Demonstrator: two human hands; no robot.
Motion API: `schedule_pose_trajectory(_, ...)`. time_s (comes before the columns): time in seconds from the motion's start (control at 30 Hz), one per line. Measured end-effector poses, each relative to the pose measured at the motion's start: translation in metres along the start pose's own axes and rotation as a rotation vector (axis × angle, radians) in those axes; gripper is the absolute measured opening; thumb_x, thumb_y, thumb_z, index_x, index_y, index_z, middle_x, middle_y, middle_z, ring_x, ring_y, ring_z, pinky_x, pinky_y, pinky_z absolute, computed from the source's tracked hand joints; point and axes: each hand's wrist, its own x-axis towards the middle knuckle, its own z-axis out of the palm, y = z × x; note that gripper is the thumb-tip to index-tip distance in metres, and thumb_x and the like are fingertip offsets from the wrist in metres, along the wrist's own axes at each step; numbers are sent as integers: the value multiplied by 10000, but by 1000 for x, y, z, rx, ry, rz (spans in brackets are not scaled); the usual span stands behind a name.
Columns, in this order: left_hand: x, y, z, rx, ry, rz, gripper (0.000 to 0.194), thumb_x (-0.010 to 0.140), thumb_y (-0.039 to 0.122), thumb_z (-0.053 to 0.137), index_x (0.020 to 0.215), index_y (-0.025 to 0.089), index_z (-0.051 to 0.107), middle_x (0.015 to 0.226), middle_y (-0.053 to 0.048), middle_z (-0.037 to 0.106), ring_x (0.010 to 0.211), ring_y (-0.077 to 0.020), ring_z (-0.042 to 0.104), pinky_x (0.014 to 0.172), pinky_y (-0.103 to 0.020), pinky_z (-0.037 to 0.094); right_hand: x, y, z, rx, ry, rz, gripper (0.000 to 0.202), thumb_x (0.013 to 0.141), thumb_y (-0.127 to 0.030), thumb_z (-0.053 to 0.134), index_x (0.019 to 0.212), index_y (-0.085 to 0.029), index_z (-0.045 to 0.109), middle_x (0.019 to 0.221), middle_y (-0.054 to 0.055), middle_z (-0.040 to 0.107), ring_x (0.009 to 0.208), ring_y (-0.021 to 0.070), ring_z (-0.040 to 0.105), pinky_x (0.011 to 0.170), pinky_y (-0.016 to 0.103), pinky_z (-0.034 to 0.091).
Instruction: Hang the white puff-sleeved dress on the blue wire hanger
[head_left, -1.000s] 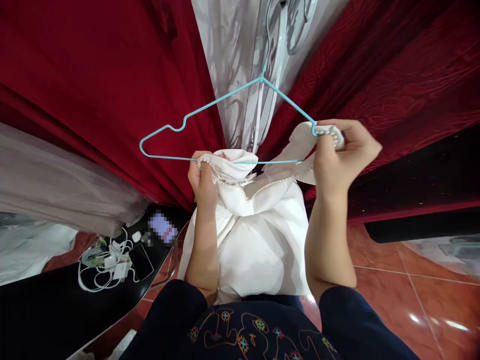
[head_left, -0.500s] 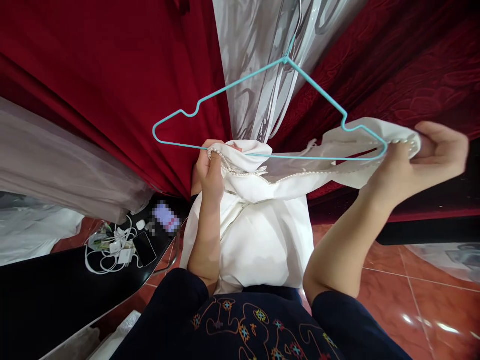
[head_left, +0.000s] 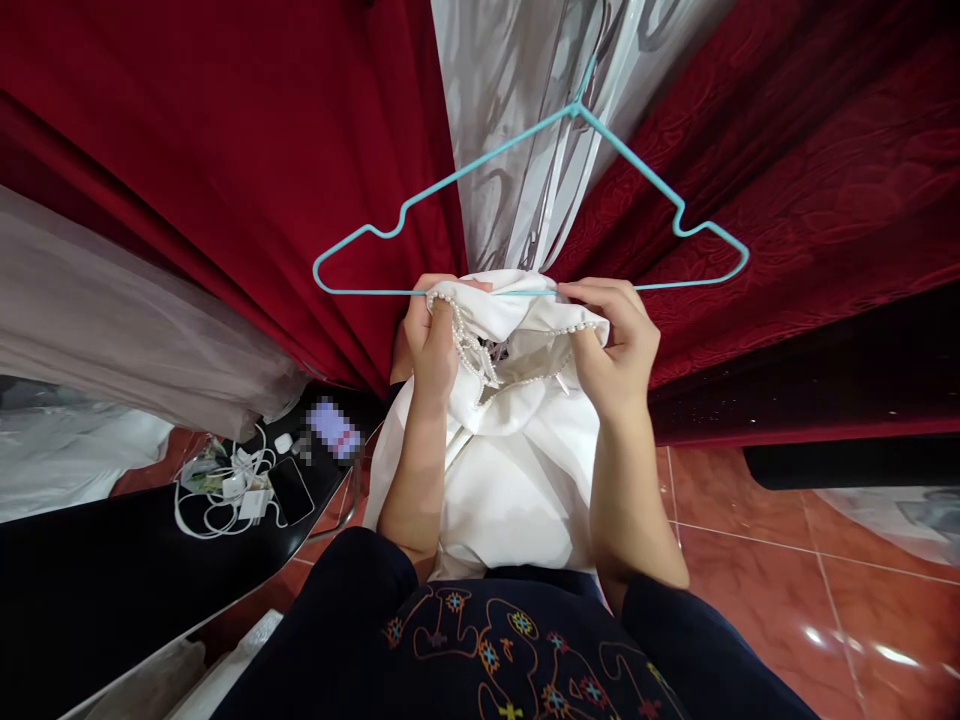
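Centre of the frame: both hands are up on a white garment (head_left: 510, 470), smooth satin-like cloth that bunches at the top and falls in soft folds toward the lower middle. The left hand (head_left: 433, 340) has its grip pinched on the bunched neckline, fingers curled over a row of small round pearl beads (head_left: 465, 350) that edges the cloth. The right hand (head_left: 611, 345) is pinching the same beaded edge from the other side, fingertips pressed together on the fabric just beneath the hanger's bottom bar.

That hanger (head_left: 525, 200) is thin turquoise wire, a wide triangle with little notches at both shoulders, its neck rising to the upper middle of the frame. Its straight bottom bar crosses right over the top of the garment, touching the cloth between the two hands.

Behind, deep red curtains (head_left: 210, 150) with a crinkled texture fill the upper left and right, and glossy silver-white fabric (head_left: 502, 120) hangs between them. Lower left, a black worktop (head_left: 90, 590) carries a dark phone (head_left: 291, 492) and a tangle of white cables (head_left: 217, 495). Lower right, shiny red floor tiles (head_left: 787, 600).
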Motion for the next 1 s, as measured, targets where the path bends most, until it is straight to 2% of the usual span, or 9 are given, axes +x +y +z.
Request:
schedule_pose_trajectory(0.1,1,0,-15,112,-85,69,300,1001,509,653,984,215,708,986,-68,746,1039,-243,729,1021,-385,539,1,6,5,24,114,-8,117,943,-284,695,994,-236,789,964,41,746,962,201,707,876,397,578)
schedule_pose_trajectory(0.17,4,-1,-30,239,-49,153,237,938,435,733,949,199,741,1011,-68,719,1013,-228,699,961,-346,534,2,10,3,16,144,-25,90,932,-270,717,972,-232,788,939,37,737,928,188,697,841,373,561)
schedule_pose_trajectory(0.27,13,-5,-58,357,145,221,110,840,258,745,907,174,721,892,-33,678,824,-167,647,777,-283,502,4,14,-6,-3,133,-35,80,937,-285,727,959,-228,778,935,36,725,914,178,686,803,348,544)
schedule_pose_trajectory(0.4,29,-5,-92,445,392,223,149,733,124,650,868,177,615,710,42,572,603,-100,513,602,-250,394,5,15,-14,-19,106,-29,92,941,-310,733,978,-229,759,962,32,714,926,170,677,772,321,523)
schedule_pose_trajectory(0.53,47,19,-107,469,505,316,237,748,-22,615,848,192,613,694,58,529,549,-73,389,549,-262,309,5,13,-14,-41,105,-20,100,944,-310,712,982,-233,763,972,32,724,937,171,687,766,320,523)
schedule_pose_trajectory(0.63,64,49,-99,379,427,403,337,802,-117,596,863,209,655,736,55,541,554,-65,371,550,-266,292,4,10,-10,-17,125,-25,78,926,-285,721,962,-234,767,954,29,729,913,168,690,759,319,517)
schedule_pose_trajectory(0.77,80,80,-65,380,235,395,369,833,-156,600,863,205,673,781,61,564,568,-70,346,613,-262,376,2,9,-2,7,126,-22,87,929,-286,707,969,-236,766,945,31,730,907,175,686,761,329,522)
schedule_pose_trajectory(0.87,76,86,-37,411,90,319,331,830,-101,705,892,223,717,682,62,485,582,-102,354,651,-277,413,-2,9,4,29,145,-18,97,927,-280,706,990,-240,769,959,32,723,930,180,686,767,331,527)
schedule_pose_trajectory(1.0,47,79,-16,349,-67,265,150,931,134,766,1044,232,771,860,-3,643,798,-140,583,758,-295,466,-3,7,8,63,160,-7,89,928,-255,708,979,-246,781,956,28,729,943,176,689,834,349,538)
